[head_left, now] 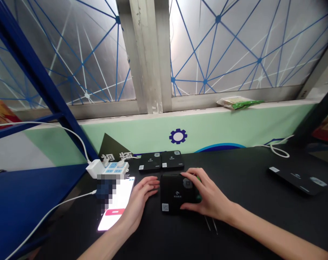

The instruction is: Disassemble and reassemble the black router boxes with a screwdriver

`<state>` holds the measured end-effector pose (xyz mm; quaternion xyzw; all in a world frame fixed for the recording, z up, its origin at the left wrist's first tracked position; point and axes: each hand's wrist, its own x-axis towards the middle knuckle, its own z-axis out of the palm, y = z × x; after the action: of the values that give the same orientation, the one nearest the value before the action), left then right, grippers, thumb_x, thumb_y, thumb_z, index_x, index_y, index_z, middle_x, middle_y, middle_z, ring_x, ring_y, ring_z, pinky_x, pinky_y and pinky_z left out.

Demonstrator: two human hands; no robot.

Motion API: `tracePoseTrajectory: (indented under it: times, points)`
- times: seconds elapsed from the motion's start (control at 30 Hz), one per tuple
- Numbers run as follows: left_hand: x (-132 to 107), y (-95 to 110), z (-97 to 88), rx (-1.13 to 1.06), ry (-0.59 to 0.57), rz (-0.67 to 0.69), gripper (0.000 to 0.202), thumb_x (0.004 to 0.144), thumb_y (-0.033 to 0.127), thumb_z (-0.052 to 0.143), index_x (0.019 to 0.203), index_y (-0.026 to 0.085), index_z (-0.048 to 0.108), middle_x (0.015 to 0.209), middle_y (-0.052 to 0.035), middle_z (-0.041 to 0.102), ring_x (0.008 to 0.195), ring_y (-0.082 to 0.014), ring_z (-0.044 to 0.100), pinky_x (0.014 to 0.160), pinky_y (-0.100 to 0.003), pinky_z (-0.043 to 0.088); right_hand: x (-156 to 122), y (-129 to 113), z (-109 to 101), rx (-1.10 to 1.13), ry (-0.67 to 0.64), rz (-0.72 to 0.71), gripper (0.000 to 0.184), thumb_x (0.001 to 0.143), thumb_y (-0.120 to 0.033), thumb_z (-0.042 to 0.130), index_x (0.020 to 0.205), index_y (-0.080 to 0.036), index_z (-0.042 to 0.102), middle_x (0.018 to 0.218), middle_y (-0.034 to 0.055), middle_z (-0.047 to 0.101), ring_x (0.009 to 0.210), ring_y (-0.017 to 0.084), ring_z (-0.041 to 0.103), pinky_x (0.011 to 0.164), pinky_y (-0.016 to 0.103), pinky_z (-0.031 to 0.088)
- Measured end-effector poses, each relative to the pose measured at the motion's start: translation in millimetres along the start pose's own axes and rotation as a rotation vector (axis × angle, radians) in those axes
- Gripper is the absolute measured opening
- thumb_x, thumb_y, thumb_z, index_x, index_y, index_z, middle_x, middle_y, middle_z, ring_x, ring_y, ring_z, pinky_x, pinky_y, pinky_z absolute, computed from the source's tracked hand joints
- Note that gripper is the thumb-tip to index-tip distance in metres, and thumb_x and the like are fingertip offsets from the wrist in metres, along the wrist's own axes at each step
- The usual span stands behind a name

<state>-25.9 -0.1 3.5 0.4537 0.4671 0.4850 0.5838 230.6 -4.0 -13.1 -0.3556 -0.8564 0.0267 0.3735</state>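
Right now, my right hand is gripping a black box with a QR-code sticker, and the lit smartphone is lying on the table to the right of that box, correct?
Not quite: the head view shows the lit smartphone on the table to the left of that black box. Your right hand is indeed gripping the box with the QR-code sticker.

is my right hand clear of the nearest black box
No, the right hand grips the nearest black box at its right side.
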Motion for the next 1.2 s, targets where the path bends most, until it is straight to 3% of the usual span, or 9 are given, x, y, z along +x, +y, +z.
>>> tracePoseTrajectory:
  times: [0.2,0.43,0.6,0.77,0.9,1.07,1.2]
  points:
    - [0,1,0.4,0.011,-0.033,-0.006,0.022,0.083,0.021,0.059,0.102,0.019,0.070,0.108,-0.0083,0.070,0.111,-0.0274,0.062,0.098,-0.038,0.046,-3,-2,2,0.016,0.091,-0.070,0.057,0.091,-0.029,0.069,0.140,-0.019,0.043,0.126,0.0168,0.058,0.113,0.029,0.059,0.097,0.048,0.053]
    - [-4,5,3.7,0.072,-0.027,-0.043,0.024,0.087,0.029,0.058,0.104,0.020,0.072,0.114,-0.0090,0.073,0.115,-0.0271,0.063,0.101,-0.036,0.045,-7,-7,-2,-0.026,0.210,-0.263,0.030,0.093,-0.011,0.063,0.121,-0.017,0.060,0.102,0.0130,0.068,0.083,0.021,0.064,0.073,0.036,0.056]
    - [-7,3,4.0,0.181,-0.043,-0.019,0.027,0.090,0.035,0.058,0.110,0.024,0.074,0.128,-0.0058,0.068,0.129,-0.0272,0.055,0.110,-0.039,0.039,-11,-7,-1,-0.020,0.095,-0.366,0.026,0.094,-0.010,0.056,0.118,-0.017,0.064,0.106,0.0135,0.069,0.096,0.024,0.066,0.074,0.034,0.057]
    - [-7,-1,4.6,0.294,-0.082,0.033,0.030,0.087,0.031,0.062,0.115,0.027,0.072,0.131,-0.0047,0.066,0.131,-0.0289,0.053,0.113,-0.043,0.036,-7,-10,0,0.094,-0.090,-0.410,0.025,0.095,-0.026,0.060,0.115,-0.012,0.065,0.100,0.0129,0.072,0.087,0.022,0.068,0.076,0.034,0.059]
    - [-2,-7,2.3,0.352,-0.174,0.099,0.038,0.082,0.025,0.066,0.121,0.025,0.069,0.135,-0.0057,0.063,0.133,-0.0296,0.051,0.115,-0.047,0.034,-7,-9,2,0.083,-0.142,-0.408,0.029,0.095,-0.027,0.061,0.119,-0.012,0.065,0.104,0.0131,0.073,0.092,0.024,0.068,0.081,0.035,0.059]
    - [-1,-13,-1.6,0.576,-0.165,0.253,0.040,0.087,0.023,0.060,0.126,0.027,0.066,0.137,-0.0049,0.061,0.131,-0.0274,0.053,0.115,-0.045,0.035,-9,-6,5,0.065,-0.203,-0.392,0.029,0.095,-0.025,0.059,0.120,-0.012,0.066,0.105,0.0140,0.072,0.093,0.024,0.068,0.081,0.036,0.059]
    - [-4,-13,-1.8,0.737,-0.147,0.293,0.040,0.090,0.025,0.057,0.129,0.029,0.063,0.140,-0.0042,0.059,0.133,-0.0275,0.051,0.114,-0.044,0.037,-7,-8,4,0.106,-0.216,-0.382,0.029,0.094,-0.028,0.061,0.119,-0.015,0.066,0.104,0.0130,0.072,0.094,0.023,0.067,0.082,0.035,0.058]
